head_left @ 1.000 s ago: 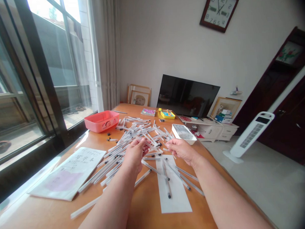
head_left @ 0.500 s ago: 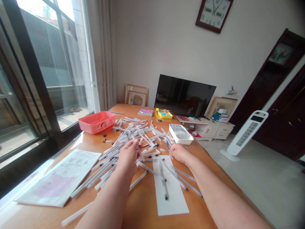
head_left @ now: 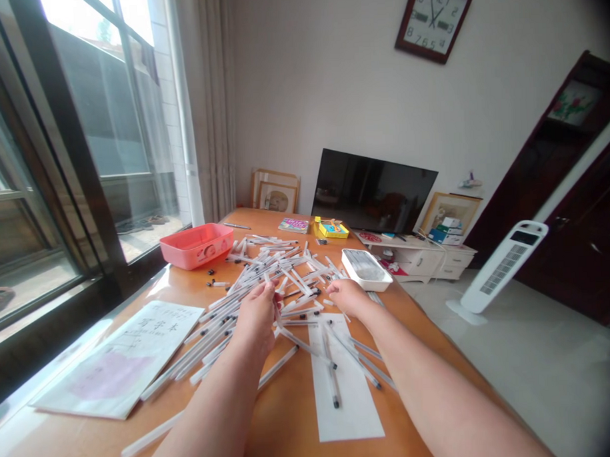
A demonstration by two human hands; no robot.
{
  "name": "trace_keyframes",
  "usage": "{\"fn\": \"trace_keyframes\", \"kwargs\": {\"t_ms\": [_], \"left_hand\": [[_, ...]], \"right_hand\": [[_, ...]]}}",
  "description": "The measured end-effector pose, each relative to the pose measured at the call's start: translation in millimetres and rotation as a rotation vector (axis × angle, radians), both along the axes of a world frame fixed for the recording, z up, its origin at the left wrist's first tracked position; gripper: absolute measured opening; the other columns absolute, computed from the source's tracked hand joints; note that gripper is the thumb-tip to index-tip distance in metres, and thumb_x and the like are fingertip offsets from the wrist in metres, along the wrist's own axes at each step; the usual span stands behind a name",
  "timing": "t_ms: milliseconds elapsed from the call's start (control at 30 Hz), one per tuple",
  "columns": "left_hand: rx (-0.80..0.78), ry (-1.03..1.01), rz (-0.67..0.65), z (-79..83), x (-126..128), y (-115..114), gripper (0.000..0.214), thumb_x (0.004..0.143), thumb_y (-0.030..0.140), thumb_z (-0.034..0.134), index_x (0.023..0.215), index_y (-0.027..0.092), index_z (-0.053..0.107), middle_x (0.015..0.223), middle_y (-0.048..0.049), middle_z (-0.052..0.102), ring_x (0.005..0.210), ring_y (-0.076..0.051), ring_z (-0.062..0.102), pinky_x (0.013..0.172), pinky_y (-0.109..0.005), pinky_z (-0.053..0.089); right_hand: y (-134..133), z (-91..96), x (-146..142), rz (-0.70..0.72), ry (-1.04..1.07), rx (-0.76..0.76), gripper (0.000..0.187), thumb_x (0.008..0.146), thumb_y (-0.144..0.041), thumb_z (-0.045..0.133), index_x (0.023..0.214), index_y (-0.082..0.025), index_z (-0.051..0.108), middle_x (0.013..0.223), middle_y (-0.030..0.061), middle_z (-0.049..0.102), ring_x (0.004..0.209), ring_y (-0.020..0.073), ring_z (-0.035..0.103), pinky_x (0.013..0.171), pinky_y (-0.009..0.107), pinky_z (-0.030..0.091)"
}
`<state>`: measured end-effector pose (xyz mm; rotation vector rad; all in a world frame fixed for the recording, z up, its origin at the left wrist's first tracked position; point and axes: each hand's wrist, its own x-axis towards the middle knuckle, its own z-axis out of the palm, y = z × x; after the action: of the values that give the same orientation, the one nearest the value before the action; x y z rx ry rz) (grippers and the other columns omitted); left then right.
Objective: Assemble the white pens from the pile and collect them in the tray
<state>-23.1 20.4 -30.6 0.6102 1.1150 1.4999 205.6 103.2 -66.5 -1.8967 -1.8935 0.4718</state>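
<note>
My left hand [head_left: 258, 313] is closed over the middle of the pile, thumb and fingers pinching a translucent white pen barrel [head_left: 278, 317]. My right hand [head_left: 348, 297] is bent with its fingertips pressed together at the pile's right side, near the white tray; what they hold, if anything, is too small to make out. Around both hands lies a heap of clear pen barrels [head_left: 215, 318], many with black ends. Several black-tipped pens, one of them a loose pen [head_left: 334, 377], rest on or across a white paper strip [head_left: 349, 417].
Left of the pile lies a paper writing booklet [head_left: 124, 361]. Behind it stands a pink plastic basket [head_left: 198, 252], with small black caps [head_left: 210, 273] nearby. A white tray [head_left: 369, 284] of dark, thin pieces sits at the right edge. Farther back are a yellow box [head_left: 335, 233] and a colourful booklet [head_left: 293, 225].
My right hand has shifted slightly left, towards the pile. My left hand still pinches the barrel, which has turned a little. The whole view has shifted slightly.
</note>
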Motion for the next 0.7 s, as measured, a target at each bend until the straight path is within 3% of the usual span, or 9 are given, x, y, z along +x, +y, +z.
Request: {"fn": "trace_keyframes", "kwargs": {"t_ms": [300, 467, 700], "left_hand": [[-0.012, 0.039, 0.047, 0.5, -3.4, 1.2, 0.036, 0.077, 0.039, 0.069, 0.104, 0.016, 0.071, 0.068, -0.0022, 0.059, 0.055, -0.012, 0.049, 0.051, -0.023, 0.032], [-0.017, 0.041, 0.050, 2.5, -3.6, 0.0, 0.035, 0.077, 0.039, 0.069, 0.103, 0.017, 0.072, 0.068, -0.0024, 0.060, 0.055, -0.012, 0.049, 0.052, -0.024, 0.032], [-0.029, 0.061, 0.049, -2.4, -5.4, 4.0, 0.036, 0.078, 0.041, 0.068, 0.106, 0.018, 0.073, 0.070, -0.0022, 0.059, 0.056, -0.012, 0.049, 0.053, -0.024, 0.033]], "right_hand": [[0.8, 4.0, -21.7, 0.048, -0.021, -0.005, 0.026, 0.076, -0.024, 0.064, 0.097, -0.030, 0.077, 0.092, 0.0007, 0.074, 0.077, 0.0189, 0.063, 0.063, 0.026, 0.041], [1.7, 7.7, -32.9, 0.121, -0.027, -0.012, 0.025, 0.072, -0.021, 0.065, 0.092, -0.029, 0.079, 0.091, 0.0009, 0.074, 0.082, 0.0196, 0.064, 0.068, 0.026, 0.042], [0.9, 9.6, -42.9, 0.225, 0.062, -0.035, 0.030, 0.075, -0.020, 0.061, 0.098, -0.030, 0.079, 0.094, -0.0019, 0.076, 0.078, 0.0157, 0.065, 0.068, 0.023, 0.044]]}}
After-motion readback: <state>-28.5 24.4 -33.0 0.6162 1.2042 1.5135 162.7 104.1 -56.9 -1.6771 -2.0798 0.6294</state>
